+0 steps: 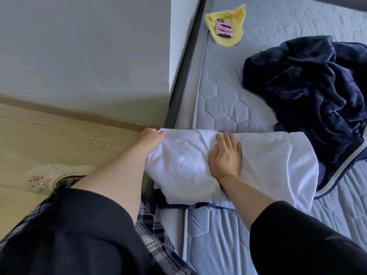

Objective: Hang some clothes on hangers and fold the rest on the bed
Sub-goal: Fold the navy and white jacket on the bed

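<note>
A white garment lies in a folded band across the near left part of the grey quilted bed. My left hand grips the garment's left end, which hangs past the mattress edge. My right hand lies flat on the middle of the white cloth, fingers straight and pointing away from me. A crumpled dark navy fleece garment with pale trim sits on the bed to the right, touching the white garment's right end.
A yellow cloth with a pink phone on it lies at the bed's far left edge. A grey wall and a light wooden floor are to the left. A white slipper is on the floor.
</note>
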{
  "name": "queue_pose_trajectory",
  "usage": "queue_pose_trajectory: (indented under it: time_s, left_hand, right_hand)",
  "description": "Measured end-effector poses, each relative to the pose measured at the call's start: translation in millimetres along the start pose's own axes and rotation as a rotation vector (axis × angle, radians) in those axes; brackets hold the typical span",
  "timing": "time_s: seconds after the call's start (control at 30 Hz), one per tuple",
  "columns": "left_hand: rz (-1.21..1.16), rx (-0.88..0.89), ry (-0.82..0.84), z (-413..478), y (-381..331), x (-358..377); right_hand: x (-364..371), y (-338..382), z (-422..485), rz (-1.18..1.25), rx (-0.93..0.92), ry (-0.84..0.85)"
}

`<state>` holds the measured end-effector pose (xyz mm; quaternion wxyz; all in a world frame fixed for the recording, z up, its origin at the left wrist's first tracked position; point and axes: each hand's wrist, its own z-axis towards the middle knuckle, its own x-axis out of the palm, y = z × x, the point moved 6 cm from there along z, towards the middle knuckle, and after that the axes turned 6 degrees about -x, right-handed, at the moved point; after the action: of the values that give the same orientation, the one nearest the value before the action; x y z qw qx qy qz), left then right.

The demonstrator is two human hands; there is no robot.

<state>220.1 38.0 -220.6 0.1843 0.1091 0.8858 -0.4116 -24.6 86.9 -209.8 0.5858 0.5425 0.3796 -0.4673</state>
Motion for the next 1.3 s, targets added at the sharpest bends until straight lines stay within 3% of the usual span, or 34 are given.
queue_pose_trajectory:
  time_s: [0.1, 0.17, 0.27, 0.33, 0.37, 0.57, 0.8, 0.9, 1.0, 1.1, 1.2, 1.3]
  left_hand:
    - [0.084, -0.081, -0.123, -6.4, 11.0, -3.0]
    - [0.309, -0.019, -0.314, -21.8, 2.1, -1.4]
    - [0.535, 0.389, -0.543, -52.4, -35.4, 13.3]
    - [0.554, 0.668, -0.48, -70.9, -56.5, 38.8]
    - [0.583, 0.722, -0.426, -77.4, -59.7, 53.0]
    - [0.82, 0.475, -0.139, -67.9, -6.8, 98.4]
    - [0.839, 0.435, -0.153, -66.8, -2.0, 97.8]
    - [0.883, 0.481, -0.214, -75.3, -14.4, 93.7]
    - [0.846, 0.682, -0.277, -102.7, -32.3, 104.5]
    - [0.881, 0.874, -0.179, -132.1, -41.4, 140.5]
    - [1.017, 0.797, -0.063, -137.3, -26.6, 171.0]
    - [1.059, 0.758, -0.078, -131.1, -18.9, 174.0]
  right_hand:
    - [0.6, 0.8, 0.7, -0.003, -0.007, 0.02]
    - [2.3, -0.2, 1.6, -0.015, -0.01, 0.038]
    - [5.1, -1.1, 3.3, -0.044, -0.01, 0.051]
    - [5.5, 0.2, 4.3, -0.068, -0.014, 0.061]
    - [5.8, 1.3, 5.4, -0.078, -0.019, 0.066]
    - [6.4, 2.7, 9.3, -0.126, -0.035, 0.132]
    - [-13.2, -7.5, 11.5, -0.016, -0.122, 0.234]
    - [-27.6, -29.3, 5.5, -0.178, -0.101, 0.264]
    - [-41.2, -55.9, 0.8, -0.203, -0.045, 0.29]
    - [-52.2, -75.7, 7.8, -0.275, -0.051, 0.3]
    - [-60.8, -103.4, 17.6, -0.311, 0.0, 0.324]
    - [-64.6, -120.6, 36.9, -0.28, 0.015, 0.434]
